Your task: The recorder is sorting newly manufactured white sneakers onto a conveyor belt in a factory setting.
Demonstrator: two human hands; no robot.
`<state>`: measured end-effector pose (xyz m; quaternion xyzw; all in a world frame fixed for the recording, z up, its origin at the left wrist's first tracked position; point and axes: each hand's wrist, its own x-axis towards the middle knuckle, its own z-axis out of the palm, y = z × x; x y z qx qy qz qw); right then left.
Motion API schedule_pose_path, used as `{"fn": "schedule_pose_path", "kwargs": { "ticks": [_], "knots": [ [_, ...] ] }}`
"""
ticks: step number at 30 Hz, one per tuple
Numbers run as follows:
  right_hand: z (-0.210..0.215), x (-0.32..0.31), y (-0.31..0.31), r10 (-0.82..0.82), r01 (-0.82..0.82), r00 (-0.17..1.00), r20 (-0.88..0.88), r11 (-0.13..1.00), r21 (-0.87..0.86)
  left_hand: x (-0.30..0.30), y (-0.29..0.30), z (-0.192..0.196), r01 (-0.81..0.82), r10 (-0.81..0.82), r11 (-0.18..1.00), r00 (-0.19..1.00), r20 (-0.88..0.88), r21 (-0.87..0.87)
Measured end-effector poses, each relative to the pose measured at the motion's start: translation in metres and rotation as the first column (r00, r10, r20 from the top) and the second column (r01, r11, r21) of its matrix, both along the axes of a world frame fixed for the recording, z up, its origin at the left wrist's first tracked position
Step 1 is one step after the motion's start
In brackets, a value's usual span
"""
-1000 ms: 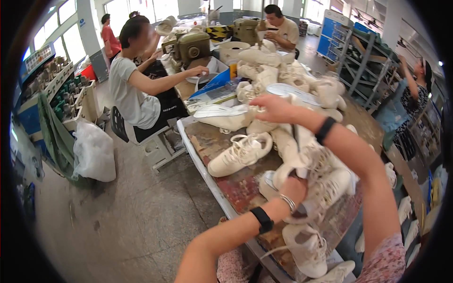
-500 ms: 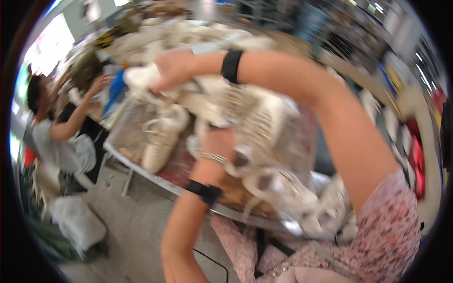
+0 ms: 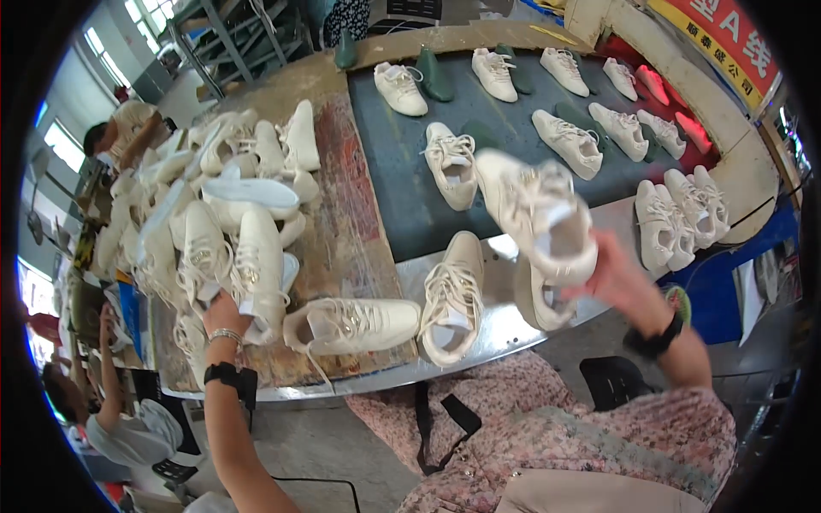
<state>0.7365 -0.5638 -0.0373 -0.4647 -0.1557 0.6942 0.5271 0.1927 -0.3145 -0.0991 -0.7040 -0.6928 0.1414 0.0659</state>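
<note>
The right hand, blurred (image 3: 623,280), grips a cream shoe (image 3: 547,214) by its heel above the bench (image 3: 342,244); the shoe's long axis runs left and far, its toe at the dark belt (image 3: 393,162), laces and open collar upward. At left, the left hand (image 3: 227,318) meets paired shoes' (image 3: 256,274) heels, fingers hidden, so I cannot tell its grip. Farther left is a shoe heap (image 3: 171,162).

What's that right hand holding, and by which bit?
The right hand seems to hold a cream sneaker by its heel end; blur hides the exact grip.
</note>
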Motion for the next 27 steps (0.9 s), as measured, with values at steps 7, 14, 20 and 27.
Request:
{"fn": "schedule_pose_path", "kwargs": {
  "ticks": [7, 14, 20, 27],
  "knots": [
    [-0.072, -0.061, -0.040, 0.110, -0.060, 0.922, 0.371, 0.988, -0.142, -0.008, 0.002, -0.008, -0.054, 0.053, 0.997, 0.998, -0.021, -0.058],
    [-0.078, -0.024, -0.056, 0.444, -0.193, 0.767, 0.464, 0.848, -0.493, 0.001, 0.010, -0.015, -0.038, 0.038, 0.998, 0.999, 0.000, 0.047],
    [-0.102, -0.009, -0.061, -0.142, -0.242, -0.044, 0.989, 0.962, 0.127, -0.005, 0.013, -0.021, -0.058, 0.057, 0.995, 0.998, 0.020, 0.079],
    [-0.129, -0.029, -0.031, -0.040, -0.225, -0.496, 0.867, 0.971, -0.084, -0.012, 0.024, -0.035, -0.061, 0.061, 0.998, 0.991, 0.119, -0.003]
  ]
}}
